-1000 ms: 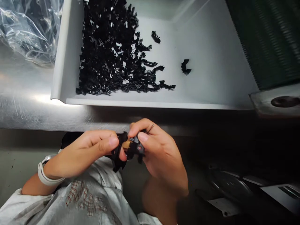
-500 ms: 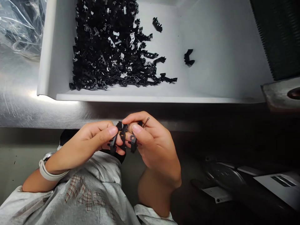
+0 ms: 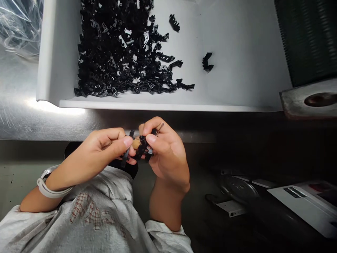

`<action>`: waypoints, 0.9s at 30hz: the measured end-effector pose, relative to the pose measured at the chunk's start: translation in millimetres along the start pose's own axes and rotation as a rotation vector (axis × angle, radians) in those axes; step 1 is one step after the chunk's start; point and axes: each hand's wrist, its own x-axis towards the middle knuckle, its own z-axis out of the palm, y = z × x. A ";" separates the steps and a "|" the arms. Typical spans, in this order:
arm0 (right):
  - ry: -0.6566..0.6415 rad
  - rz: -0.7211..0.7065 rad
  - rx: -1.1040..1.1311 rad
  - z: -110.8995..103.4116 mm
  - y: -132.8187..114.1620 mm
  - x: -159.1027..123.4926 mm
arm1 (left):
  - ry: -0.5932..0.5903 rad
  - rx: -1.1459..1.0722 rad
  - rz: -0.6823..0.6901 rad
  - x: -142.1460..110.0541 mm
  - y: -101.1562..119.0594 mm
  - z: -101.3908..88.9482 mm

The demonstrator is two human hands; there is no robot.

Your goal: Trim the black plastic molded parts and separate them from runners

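Observation:
My left hand (image 3: pixel 101 156) and my right hand (image 3: pixel 165 154) meet just below the steel bench edge, both pinched on small black plastic parts (image 3: pixel 139 147) held between thumbs and fingertips. A thin metal pin (image 3: pixel 159 128) sticks out above my right index finger. A white band is on my left wrist (image 3: pixel 48 188). Above, a white tray (image 3: pixel 244 70) holds a heap of the same black plastic parts (image 3: pixel 121 49) on its left side, with two loose pieces (image 3: pixel 206 63) lying apart to the right.
The tray rests on a shiny steel bench (image 3: pixel 39 119). A clear plastic bag (image 3: pixel 18 24) lies at the top left. A dark ribbed panel (image 3: pixel 308 38) is at the top right. Metal hardware and a white plate (image 3: pixel 302 207) sit low on the right.
Both hands have risen slightly toward the bench edge and drawn closer together, turning the black parts between the fingers. The view has shifted a little.

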 end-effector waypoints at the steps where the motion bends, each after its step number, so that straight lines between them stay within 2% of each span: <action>1: 0.010 -0.006 0.018 -0.4 0.9 0.4 | 0.009 -0.002 -0.009 0.2 -0.6 -0.7; 5: 0.037 -0.114 0.086 -2.5 3.1 3.8 | 0.010 -0.080 -0.026 2.5 -3.4 -6.0; 10: -0.075 -0.178 0.155 -1.6 4.4 9.6 | -0.030 -0.252 -0.057 7.7 -6.8 -11.7; 13: -0.095 -0.192 0.174 0.2 4.1 11.4 | -0.031 -0.362 -0.063 9.2 -8.6 -10.5; 20: -0.096 -0.212 0.049 -0.7 0.1 6.2 | -0.063 -0.528 -0.080 6.9 -11.0 -6.9; 27: -0.122 -0.316 -0.175 -5.2 -9.0 4.7 | -0.075 -0.634 -0.140 1.1 -18.8 -9.4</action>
